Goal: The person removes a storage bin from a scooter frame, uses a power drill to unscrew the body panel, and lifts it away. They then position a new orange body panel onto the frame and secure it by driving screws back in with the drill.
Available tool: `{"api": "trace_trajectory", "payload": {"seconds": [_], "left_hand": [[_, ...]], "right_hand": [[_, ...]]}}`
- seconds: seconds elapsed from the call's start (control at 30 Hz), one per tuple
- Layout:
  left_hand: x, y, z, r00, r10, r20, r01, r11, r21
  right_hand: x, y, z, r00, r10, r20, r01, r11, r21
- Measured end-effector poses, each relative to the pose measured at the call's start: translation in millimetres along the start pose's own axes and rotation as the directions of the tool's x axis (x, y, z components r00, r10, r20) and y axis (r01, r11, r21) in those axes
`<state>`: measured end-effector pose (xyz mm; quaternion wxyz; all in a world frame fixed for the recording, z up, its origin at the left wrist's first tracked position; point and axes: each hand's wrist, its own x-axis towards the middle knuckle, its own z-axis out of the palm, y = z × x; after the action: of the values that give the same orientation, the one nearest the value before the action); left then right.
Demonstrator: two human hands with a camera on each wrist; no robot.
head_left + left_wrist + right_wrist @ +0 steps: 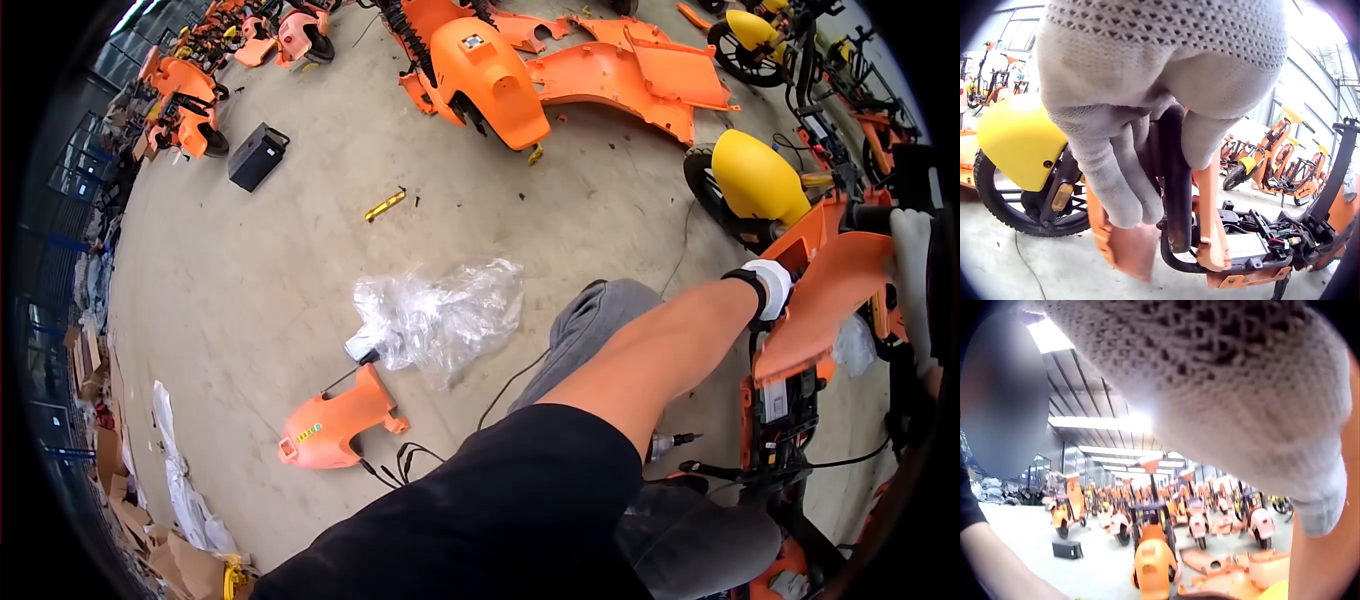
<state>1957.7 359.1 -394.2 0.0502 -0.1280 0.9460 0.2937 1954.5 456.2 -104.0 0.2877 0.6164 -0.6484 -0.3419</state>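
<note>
Two gloved hands: left hand [1160,81] fingers [1116,181] around black tube [1177,206], right hand [912,275] fingers' [920,330] state indiscernible.

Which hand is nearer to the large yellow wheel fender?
Left. The left hand grips a black tube just below the yellow fender; the right hand is farther right, beyond the orange panel.

My bare left arm [650,350] stretches forward, gloved left hand [770,288] curled in a grip; my gloved right hand [912,280] is up beyond it
</note>
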Motion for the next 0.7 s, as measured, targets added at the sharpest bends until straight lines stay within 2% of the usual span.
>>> {"api": "trace_trajectory", "payload": {"seconds": [0.03,0.07,0.1,0.17,0.23,0.27,0.3,0.33,0.4,0.43,0.47,0.57,0.63,0.7], "left_hand": [[-2.5,-0.2,-2.4,1.0,-0.005,0.014,0.006,0.999,-0.036],[-12.5,-0.4,-7.8,0.994,0.071,-0.08,-0.074,0.997,-0.029],[-9.8,-2.2,-8.0,0.994,0.069,-0.08,-0.072,0.997,-0.033],[0.3,-5.0,-3.7,0.993,0.114,-0.03,-0.112,0.992,0.064],[4.8,-7.6,1.3,0.983,0.148,-0.108,-0.149,0.989,0.0],[17.8,-11.9,6.2,0.985,0.158,-0.068,-0.158,0.987,0.006],[27.1,-18.1,12.7,0.987,0.157,-0.029,-0.157,0.988,0.016],[9.8,-9.2,4.3,0.994,0.089,-0.066,-0.089,0.996,0.003],[3.0,-5.3,6.5,0.987,0.133,-0.09,-0.132,0.991,0.014],[2.4,-5.7,4.3,0.983,0.141,-0.117,-0.133,0.989,0.07],[2.1,-6.7,3.9,0.987,0.114,-0.113,-0.107,0.992,0.066],[-1.5,-0.9,0.9,0.993,0.068,-0.093,-0.063,0.997,0.048],[3.5,-1.6,2.5,0.996,0.039,-0.075,-0.038,0.999,0.021],[-20.6,1.6,-21.7,0.997,0.082,0.012,-0.082,0.997,0.0]], "right_hand": [[14.1,1.7,2.9,0.999,-0.046,0.016,0.046,0.999,-0.019],[20.3,8.9,1.6,0.997,-0.071,0.008,0.071,0.997,0.015],[24.6,15.0,0.1,0.995,-0.096,0.0,0.096,0.994,0.05],[32.4,10.5,-4.8,0.996,-0.05,0.071,0.047,0.998,0.038],[22.7,11.0,-13.6,0.995,-0.078,0.069,0.074,0.996,0.058],[14.2,14.4,-5.3,0.989,-0.147,-0.003,0.146,0.986,0.074],[-8.3,10.8,-2.6,0.994,-0.104,-0.018,0.105,0.993,0.045],[-37.7,-2.1,-6.6,0.997,-0.068,-0.045,0.069,0.997,0.02],[-104.9,-21.4,-3.8,0.995,0.056,-0.084,-0.059,0.998,-0.034],[-106.7,-26.5,-7.8,0.989,0.117,-0.092,-0.123,0.99,-0.072],[-99.7,-23.2,-7.7,0.989,0.129,-0.075,-0.133,0.989,-0.06],[-32.2,0.3,-16.1,0.987,-0.084,-0.134,0.098,0.99,0.104],[8.7,4.8,-4.9,0.991,-0.125,-0.049,0.127,0.991,0.043],[34.2,6.2,-6.3,0.99,-0.058,0.126,0.061,0.998,-0.02]]}}
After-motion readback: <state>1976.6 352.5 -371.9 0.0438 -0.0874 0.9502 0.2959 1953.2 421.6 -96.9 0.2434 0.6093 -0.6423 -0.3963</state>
